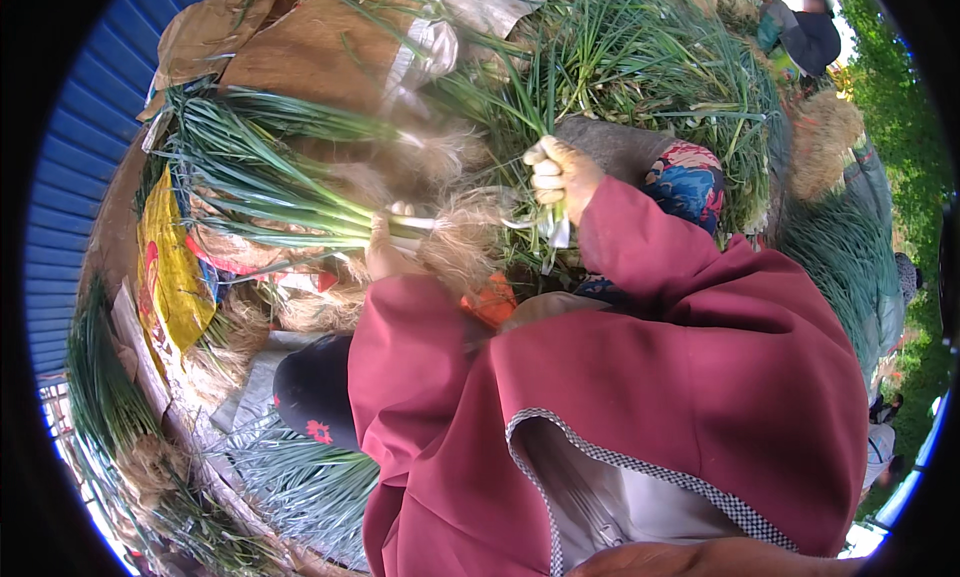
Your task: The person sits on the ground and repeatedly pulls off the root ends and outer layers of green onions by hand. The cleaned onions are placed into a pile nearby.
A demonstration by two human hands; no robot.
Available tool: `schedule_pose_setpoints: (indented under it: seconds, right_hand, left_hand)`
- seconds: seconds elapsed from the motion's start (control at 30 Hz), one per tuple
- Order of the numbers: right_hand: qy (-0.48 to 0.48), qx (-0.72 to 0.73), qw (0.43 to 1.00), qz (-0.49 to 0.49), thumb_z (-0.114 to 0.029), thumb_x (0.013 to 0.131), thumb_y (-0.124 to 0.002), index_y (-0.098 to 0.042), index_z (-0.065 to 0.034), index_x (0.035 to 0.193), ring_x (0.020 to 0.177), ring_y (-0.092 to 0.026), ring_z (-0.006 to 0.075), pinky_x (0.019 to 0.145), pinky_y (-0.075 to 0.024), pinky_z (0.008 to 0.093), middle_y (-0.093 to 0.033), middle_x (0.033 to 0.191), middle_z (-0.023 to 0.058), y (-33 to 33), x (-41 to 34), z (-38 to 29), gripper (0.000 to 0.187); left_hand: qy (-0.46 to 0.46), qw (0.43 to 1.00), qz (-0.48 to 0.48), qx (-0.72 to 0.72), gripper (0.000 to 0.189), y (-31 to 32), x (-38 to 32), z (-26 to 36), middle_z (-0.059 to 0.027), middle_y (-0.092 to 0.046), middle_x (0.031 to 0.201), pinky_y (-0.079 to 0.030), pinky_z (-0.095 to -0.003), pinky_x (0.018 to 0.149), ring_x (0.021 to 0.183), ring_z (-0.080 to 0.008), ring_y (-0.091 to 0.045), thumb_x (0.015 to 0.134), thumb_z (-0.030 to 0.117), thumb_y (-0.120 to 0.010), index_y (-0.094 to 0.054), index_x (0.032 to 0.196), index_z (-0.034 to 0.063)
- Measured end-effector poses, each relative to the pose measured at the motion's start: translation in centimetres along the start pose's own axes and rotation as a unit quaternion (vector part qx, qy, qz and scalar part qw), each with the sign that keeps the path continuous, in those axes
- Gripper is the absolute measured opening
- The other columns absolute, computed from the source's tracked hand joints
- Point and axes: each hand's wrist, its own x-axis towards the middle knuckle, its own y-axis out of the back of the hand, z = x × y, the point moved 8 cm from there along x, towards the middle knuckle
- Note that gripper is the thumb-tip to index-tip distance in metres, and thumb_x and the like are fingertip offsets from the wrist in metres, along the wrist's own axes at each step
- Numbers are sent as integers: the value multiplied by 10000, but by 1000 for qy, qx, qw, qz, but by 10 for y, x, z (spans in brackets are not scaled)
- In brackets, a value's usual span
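My left hand (388, 245) is closed around the white stems of a bunch of green onions (292, 194); their leaves fan out to the left and their stringy roots (465, 239) hang to the right. My right hand (561, 173), in what looks like a pale glove, grips a few green onion stalks (529, 100) with leaves pointing up and white ends below the fist. Another bunch of green onions (315, 119) lies just above the one in my left hand, its roots blurred.
A heap of loose green leaves (637, 51) lies at the top. Brown sacking (307, 51) and a yellow bag (172, 262) are at the left. More onions (832, 254) are stacked at the right. A person (810, 36) is at the upper right. An orange object (491, 299) lies near my left sleeve.
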Motion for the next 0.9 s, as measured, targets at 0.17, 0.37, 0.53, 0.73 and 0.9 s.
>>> schedule_pose_setpoints:
  seconds: [0.17,0.37,0.53,0.73,0.9]
  right_hand:
    - [-68,-362,921,128,-327,860,-472,-534,-39,943,478,-347,87,486,-361,285,-396,597,-27,82,13,-14,305]
    - [112,-761,639,-4,-310,823,-534,-589,-40,954,853,-572,215,791,-440,375,-599,910,141,1,59,-10,306]
    - [240,-719,652,-24,-285,814,-540,-576,-56,947,885,-563,275,780,-427,381,-593,942,137,-80,140,-7,267]
    - [121,-781,611,-45,-265,783,-562,-580,-65,919,805,-589,298,694,-444,399,-603,851,167,-81,184,40,242]
    - [58,-362,930,-20,-167,773,-586,-606,-30,799,547,-575,179,447,-426,296,-609,675,105,-85,164,-8,141]
  left_hand:
    - [-15,999,-24,39,273,-5,3,10,-125,-534,1008,-469,-364,843,979,-235,-536,904,212,-421,-476,1037,-20]
    - [-18,997,-64,27,227,-15,0,12,-82,-525,857,-462,-360,834,828,-202,-550,912,220,-377,-471,939,15]
    - [59,957,-232,-166,223,-32,-8,16,38,-335,596,-380,-252,545,500,-77,-331,880,180,-481,-486,1012,-1]
    - [-5,987,-154,-53,153,-17,2,22,33,-377,628,-450,-286,625,539,-96,-403,859,199,-520,-534,924,62]
    - [70,995,39,53,203,-2,5,-12,-43,-569,842,-450,-260,638,738,-153,-544,846,177,-527,-559,983,30]
